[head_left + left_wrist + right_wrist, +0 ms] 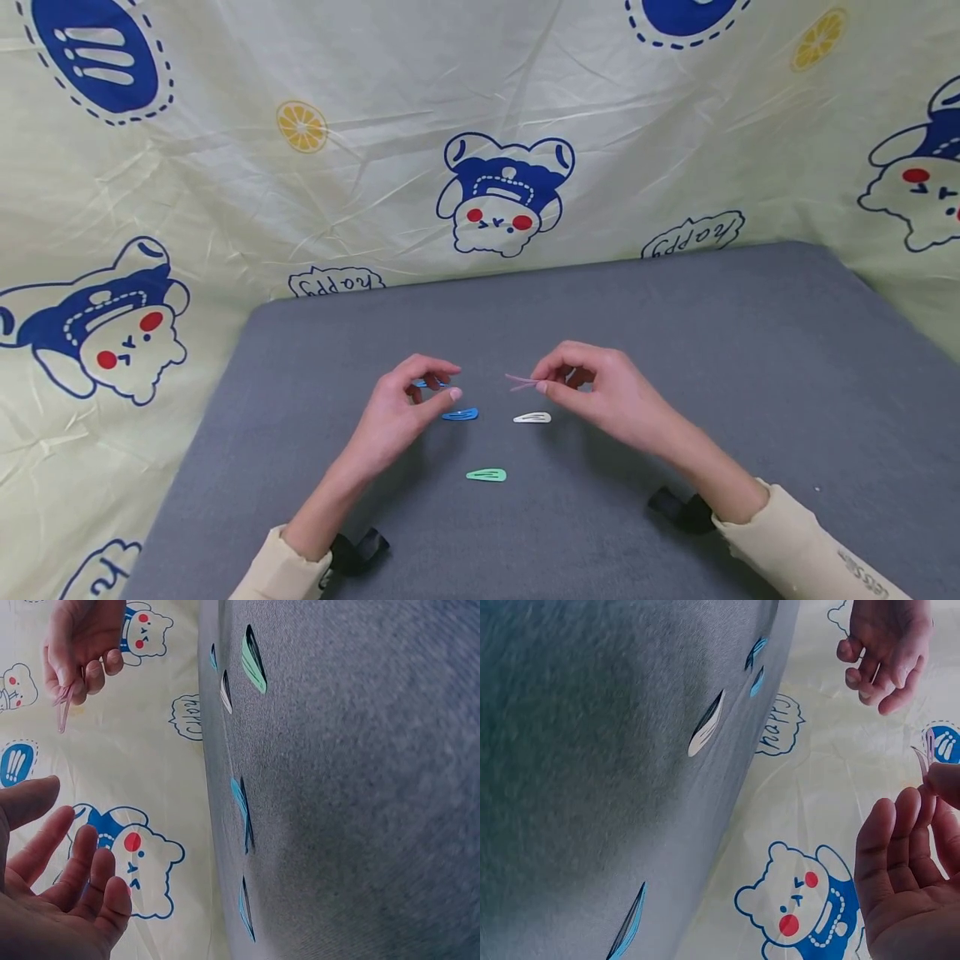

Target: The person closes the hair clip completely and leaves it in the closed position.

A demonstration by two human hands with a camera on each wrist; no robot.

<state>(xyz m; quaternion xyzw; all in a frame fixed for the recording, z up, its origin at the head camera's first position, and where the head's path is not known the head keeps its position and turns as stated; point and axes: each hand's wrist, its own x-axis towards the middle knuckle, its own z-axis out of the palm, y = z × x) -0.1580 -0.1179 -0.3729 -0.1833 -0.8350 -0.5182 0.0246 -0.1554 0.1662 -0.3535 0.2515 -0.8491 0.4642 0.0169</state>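
My right hand (600,387) pinches a pink snap hair clip (522,382) by one end above the table; its two layers stand spread apart at the free end. Across from it, my left hand (408,400) hovers with loosely bent fingers and nothing between them. Below the left hand lie a blue clip (461,414) and another blue clip (431,384) partly covered by its fingers. A white clip (532,417) rests below the right hand, and a green clip (486,475) lies nearer me. One more blue clip (628,924) shows in the right wrist view.
A grey cloth-covered table (750,350) spreads under both hands. Behind it hangs a pale sheet (390,200) printed with cartoon bears and orange slices. Black straps (681,510) sit at both wrists. A tiny white speck (817,489) lies on the table at right.
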